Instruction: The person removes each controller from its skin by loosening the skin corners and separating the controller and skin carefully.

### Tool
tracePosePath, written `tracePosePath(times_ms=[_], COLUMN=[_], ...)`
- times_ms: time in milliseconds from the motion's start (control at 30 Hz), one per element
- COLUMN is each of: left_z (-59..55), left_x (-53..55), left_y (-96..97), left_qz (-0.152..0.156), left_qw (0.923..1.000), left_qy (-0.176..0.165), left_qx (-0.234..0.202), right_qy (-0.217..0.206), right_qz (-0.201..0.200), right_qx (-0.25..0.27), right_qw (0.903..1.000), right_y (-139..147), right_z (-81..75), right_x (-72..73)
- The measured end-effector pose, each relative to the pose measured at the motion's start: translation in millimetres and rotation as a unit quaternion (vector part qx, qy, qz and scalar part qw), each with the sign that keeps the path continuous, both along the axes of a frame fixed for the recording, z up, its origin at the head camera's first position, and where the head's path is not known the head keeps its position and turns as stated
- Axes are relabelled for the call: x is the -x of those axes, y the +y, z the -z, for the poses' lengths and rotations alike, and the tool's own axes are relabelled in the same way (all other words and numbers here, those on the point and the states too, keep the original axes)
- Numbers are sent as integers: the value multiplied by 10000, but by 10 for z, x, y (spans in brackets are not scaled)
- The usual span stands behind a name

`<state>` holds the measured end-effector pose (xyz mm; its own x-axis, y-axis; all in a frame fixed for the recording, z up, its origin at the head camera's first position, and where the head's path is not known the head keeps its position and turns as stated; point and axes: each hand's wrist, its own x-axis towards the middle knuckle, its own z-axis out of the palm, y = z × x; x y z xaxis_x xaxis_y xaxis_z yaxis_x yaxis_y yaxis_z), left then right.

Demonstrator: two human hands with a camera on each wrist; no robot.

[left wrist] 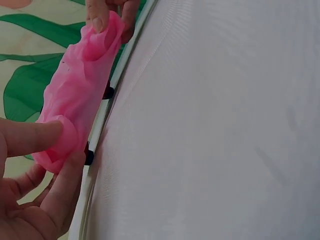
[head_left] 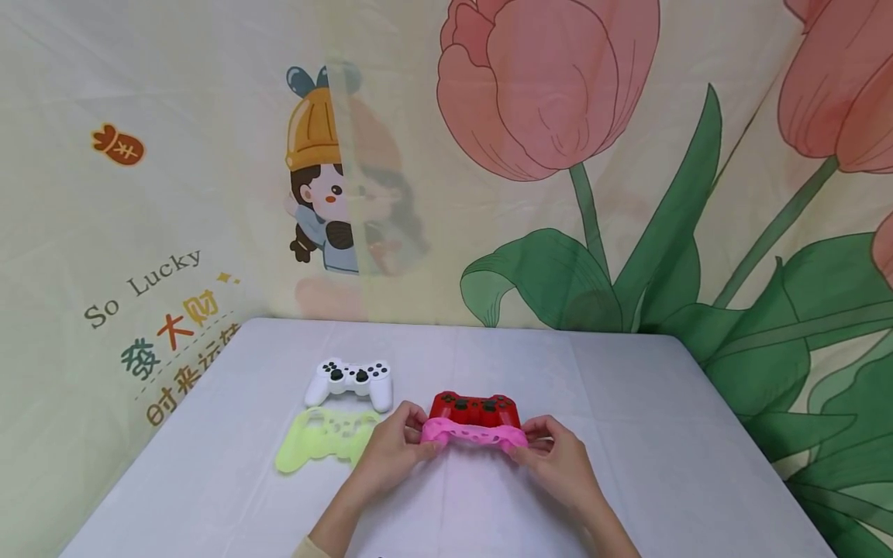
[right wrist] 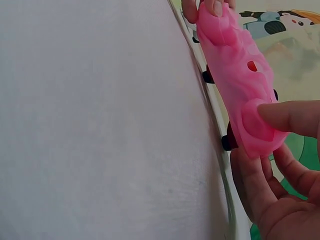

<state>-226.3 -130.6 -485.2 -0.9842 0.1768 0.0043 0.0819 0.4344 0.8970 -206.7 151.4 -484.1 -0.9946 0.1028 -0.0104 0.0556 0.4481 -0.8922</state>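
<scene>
A red game controller (head_left: 474, 408) with dark sticks and buttons is near the middle of the table. A soft pink controller cover (head_left: 474, 434) lies along its near side. My left hand (head_left: 392, 448) pinches the cover's left end, thumb pressing the rounded pink bulge (left wrist: 64, 135) in the left wrist view. On the other end, my right hand (head_left: 560, 459) pinches with its thumb on a matching bulge (right wrist: 257, 120). Red shows through a small hole (right wrist: 252, 66) in the pink cover, and dark controller parts (right wrist: 230, 142) stick out past its edge.
At the left, a white game controller (head_left: 352, 381) lies on the white table (head_left: 649, 449). Just nearer is a flat yellow-green controller cover (head_left: 307, 442), partly hidden by my left hand. A printed curtain (head_left: 405, 46) hangs behind the table's far edge.
</scene>
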Motion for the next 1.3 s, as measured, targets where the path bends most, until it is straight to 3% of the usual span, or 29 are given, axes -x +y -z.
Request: tracePosePath(times_ms=[333, 500, 667, 1000, 1300], left_z=[-6, 5, 2, -32, -55], left_x=[0, -1, 1, -15, -37], left_y=[34, 78, 90, 87, 82], left_qz=[-146, -66, -235, 202, 639], left_qw=[9985, 9982, 9976, 9980, 9976], left_qy=[177, 213, 359, 322, 237], left_qx=[487, 560, 550, 506, 105], right_qy=[56, 96, 194, 184, 481], right_qz=[164, 26, -21, -271, -400], right_qx=[-339, -377, -444, -151, -48], right_qw=[9993, 9992, 9988, 9993, 9980], right_y=[-32, -95, -134, -125, -56], right_z=[24, 64, 70, -2, -9], right_x=[27, 39, 39, -5, -10])
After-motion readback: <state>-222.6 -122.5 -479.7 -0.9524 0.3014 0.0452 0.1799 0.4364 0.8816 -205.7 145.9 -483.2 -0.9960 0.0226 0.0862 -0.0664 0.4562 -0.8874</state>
